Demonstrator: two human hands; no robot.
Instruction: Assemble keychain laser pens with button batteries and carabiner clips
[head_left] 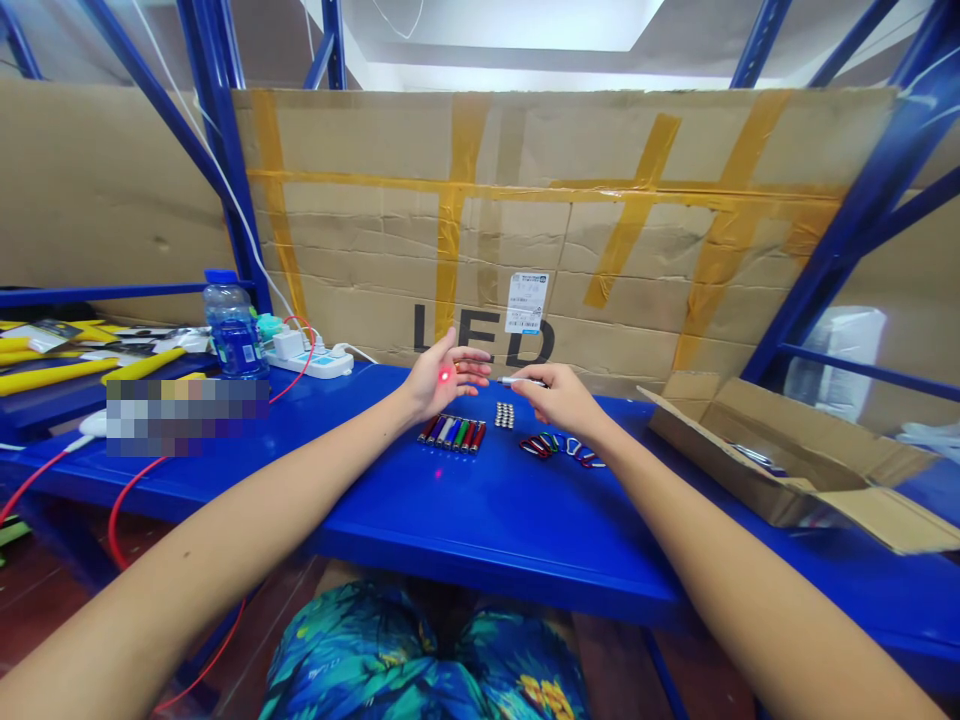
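Note:
My right hand [559,397] is closed around a small silver laser pointer [517,381], aimed left. Its red dot lands on the palm of my left hand [444,378], which is held up with fingers spread and holds nothing. Below my hands, on the blue shelf top [420,500], lies a row of several small coloured pointers [453,433]. A cluster of small button batteries [505,414] sits to their right. Several coloured carabiner clips [559,447] lie under my right wrist. A faint red spot shows on the shelf in front of the row.
An open cardboard box [787,450] lies at the right. A water bottle [234,325] and a white power strip [309,355] with a red cable stand at the left, beside yellow tools [67,365]. A taped cardboard sheet marked LED [525,220] walls the back.

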